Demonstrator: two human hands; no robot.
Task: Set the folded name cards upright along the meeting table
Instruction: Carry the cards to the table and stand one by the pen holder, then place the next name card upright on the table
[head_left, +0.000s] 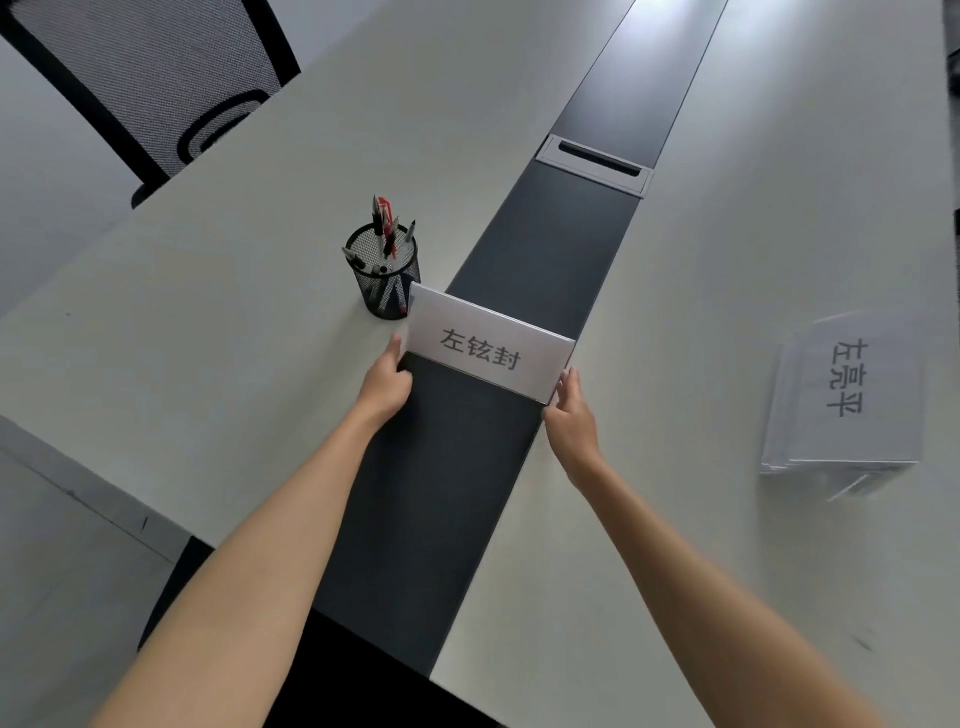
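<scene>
A white folded name card with dark printed characters stands upright across the table's dark centre strip, its printed face toward me. My left hand grips the card's lower left corner. My right hand pinches its lower right corner. A stack of several flat name cards lies on the white table to the right, well apart from both hands.
A black mesh pen cup with several pens stands just behind the card's left end. A grey cable hatch sits farther along the strip. A black mesh chair is at the far left edge.
</scene>
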